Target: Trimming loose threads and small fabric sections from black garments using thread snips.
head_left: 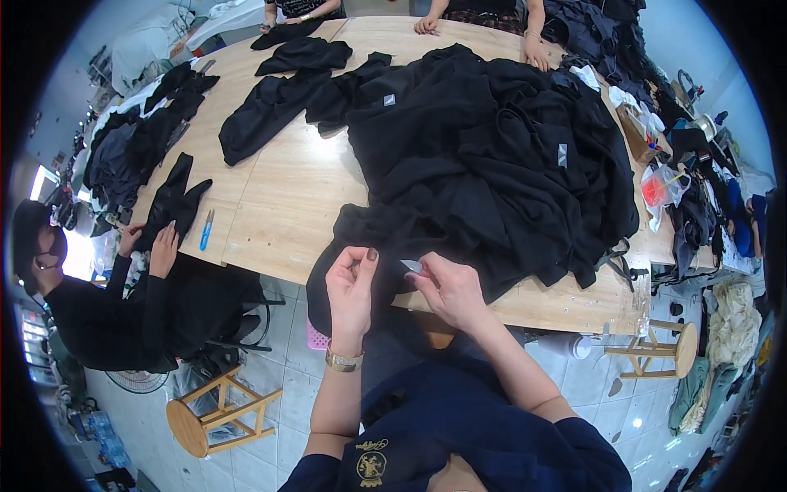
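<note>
My left hand (352, 283) is raised over the near table edge, thumb and curled fingers pinched together. Whatever lies between them, perhaps a thread, is too small to make out. Close by on the right, my right hand (451, 289) grips a small pale grey pointed piece (411, 266) that juts toward the left hand; its rest is hidden in the fingers. Beneath both hands, a black garment (369, 230) hangs over the table edge toward my lap. It runs into a big heap of black garments (492, 148) bearing small pale labels.
Blue-handled thread snips (206, 230) lie left on the wooden table (279, 205). A masked co-worker (106, 287) handles a black piece (176, 201) there; others' hands rest at the far edge. Wooden stools (190, 426) stand either side. A plastic cup (656, 190) sits right.
</note>
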`<state>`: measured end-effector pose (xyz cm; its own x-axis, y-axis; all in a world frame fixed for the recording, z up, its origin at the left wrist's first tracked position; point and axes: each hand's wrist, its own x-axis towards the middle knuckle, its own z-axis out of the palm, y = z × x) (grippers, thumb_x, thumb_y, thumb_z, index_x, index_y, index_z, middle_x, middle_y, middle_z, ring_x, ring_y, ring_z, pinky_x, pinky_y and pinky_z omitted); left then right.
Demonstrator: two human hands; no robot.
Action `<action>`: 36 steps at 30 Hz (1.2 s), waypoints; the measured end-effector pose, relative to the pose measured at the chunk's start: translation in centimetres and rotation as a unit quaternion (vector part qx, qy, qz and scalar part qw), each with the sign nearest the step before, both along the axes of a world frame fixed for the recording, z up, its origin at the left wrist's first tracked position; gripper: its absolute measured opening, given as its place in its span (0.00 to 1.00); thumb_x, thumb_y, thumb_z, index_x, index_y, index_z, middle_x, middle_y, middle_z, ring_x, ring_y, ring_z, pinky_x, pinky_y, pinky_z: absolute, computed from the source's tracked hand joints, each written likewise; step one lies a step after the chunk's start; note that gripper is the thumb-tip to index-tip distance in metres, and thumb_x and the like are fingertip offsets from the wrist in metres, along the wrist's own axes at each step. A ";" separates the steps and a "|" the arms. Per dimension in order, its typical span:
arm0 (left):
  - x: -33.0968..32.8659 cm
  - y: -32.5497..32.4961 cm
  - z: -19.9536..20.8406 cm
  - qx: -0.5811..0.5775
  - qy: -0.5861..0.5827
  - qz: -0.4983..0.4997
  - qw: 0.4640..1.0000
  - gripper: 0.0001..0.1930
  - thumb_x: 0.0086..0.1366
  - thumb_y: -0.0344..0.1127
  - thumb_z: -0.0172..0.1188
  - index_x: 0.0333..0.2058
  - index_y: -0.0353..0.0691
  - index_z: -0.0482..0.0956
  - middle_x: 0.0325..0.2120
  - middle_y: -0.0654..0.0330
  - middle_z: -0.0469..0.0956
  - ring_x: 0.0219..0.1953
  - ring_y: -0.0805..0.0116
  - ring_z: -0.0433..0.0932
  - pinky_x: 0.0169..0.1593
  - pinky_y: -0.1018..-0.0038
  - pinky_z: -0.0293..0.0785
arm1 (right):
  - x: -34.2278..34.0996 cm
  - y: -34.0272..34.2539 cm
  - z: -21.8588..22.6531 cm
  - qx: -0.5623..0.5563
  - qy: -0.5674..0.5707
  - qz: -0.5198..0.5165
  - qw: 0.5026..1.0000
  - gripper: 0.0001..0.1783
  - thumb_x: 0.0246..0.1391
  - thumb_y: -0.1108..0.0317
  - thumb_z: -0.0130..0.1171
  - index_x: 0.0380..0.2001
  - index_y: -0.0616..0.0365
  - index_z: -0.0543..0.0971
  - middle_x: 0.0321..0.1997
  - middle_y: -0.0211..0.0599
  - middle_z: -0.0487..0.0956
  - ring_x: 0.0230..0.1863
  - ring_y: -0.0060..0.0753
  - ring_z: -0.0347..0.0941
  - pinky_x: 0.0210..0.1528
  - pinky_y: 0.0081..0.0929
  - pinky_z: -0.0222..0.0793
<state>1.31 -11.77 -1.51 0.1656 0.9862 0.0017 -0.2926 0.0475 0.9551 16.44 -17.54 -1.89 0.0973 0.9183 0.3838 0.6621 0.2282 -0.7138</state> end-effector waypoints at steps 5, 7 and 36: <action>-0.4 0.0 0.1 -0.010 -0.001 -0.014 1.000 0.05 0.63 0.31 0.57 0.30 0.37 0.73 0.22 0.74 0.68 0.23 0.89 0.60 0.27 0.88 0.53 | 0.3 0.0 0.0 0.011 -0.098 -0.001 0.995 0.14 0.51 0.58 0.58 0.24 0.56 0.69 0.20 0.33 0.71 0.21 0.35 0.72 0.20 0.29 0.65; -0.5 0.0 0.0 -0.016 0.003 -0.023 1.000 0.05 0.63 0.32 0.58 0.30 0.38 0.73 0.24 0.71 0.71 0.27 0.87 0.64 0.32 0.88 0.59 | 0.3 0.1 -0.2 0.022 -0.109 -0.002 0.994 0.14 0.50 0.58 0.59 0.24 0.55 0.69 0.20 0.33 0.71 0.21 0.34 0.72 0.20 0.29 0.65; -0.2 -0.8 1.2 0.108 0.156 0.009 0.982 0.05 0.61 0.29 0.59 0.28 0.35 0.75 0.20 0.75 0.67 0.22 0.88 0.57 0.26 0.88 0.52 | -0.1 2.3 -0.6 -0.078 0.441 0.147 0.882 0.11 0.49 0.77 0.58 0.33 0.56 0.67 0.28 0.21 0.64 0.26 0.08 0.57 0.27 0.09 0.55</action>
<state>1.10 -12.61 -0.32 0.1737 0.9711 0.1637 0.0178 -0.1693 0.9854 16.32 -15.20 -2.48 0.0436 0.9884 0.1452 -0.2389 0.1514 -0.9592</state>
